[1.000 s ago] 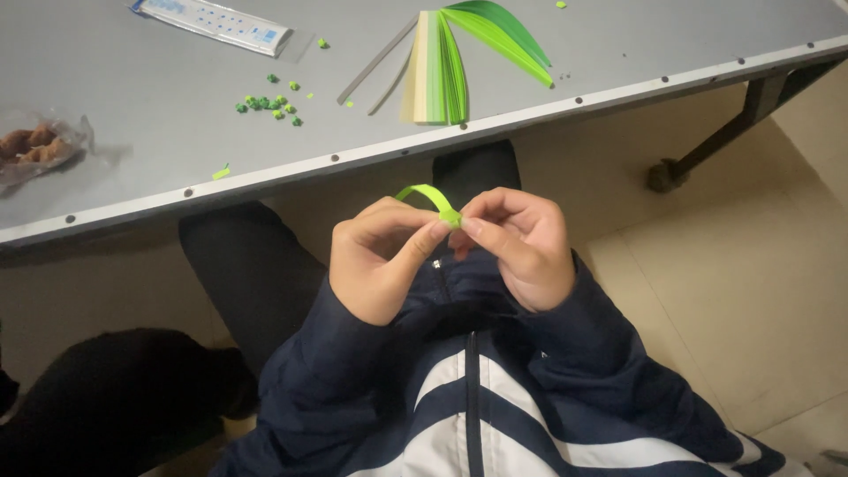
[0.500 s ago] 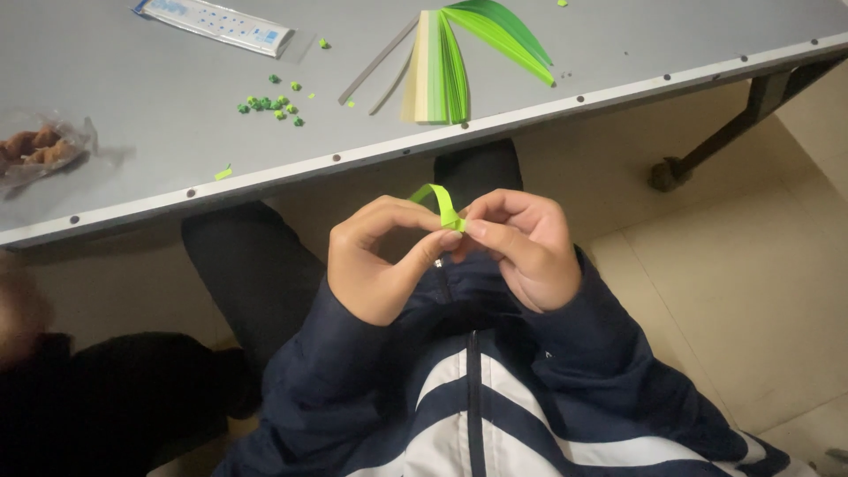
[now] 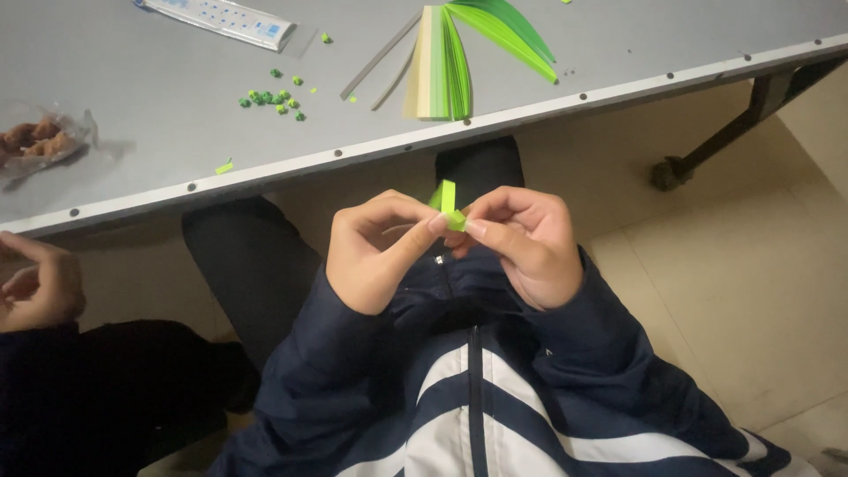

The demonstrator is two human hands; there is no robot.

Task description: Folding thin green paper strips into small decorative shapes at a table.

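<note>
a narrow strip of bright green paper [image 3: 448,205] sits pinched between the fingertips of both hands, above the lap and below the table edge; its lower end is folded small; its free end sticks upward, slightly tilted.

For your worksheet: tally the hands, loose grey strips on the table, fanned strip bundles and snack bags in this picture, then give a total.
Hands: 3 (left hand, right hand, neighbour's hand)
Grey strips: 2
Strip bundle: 1
Snack bag: 1
Total: 7
</note>
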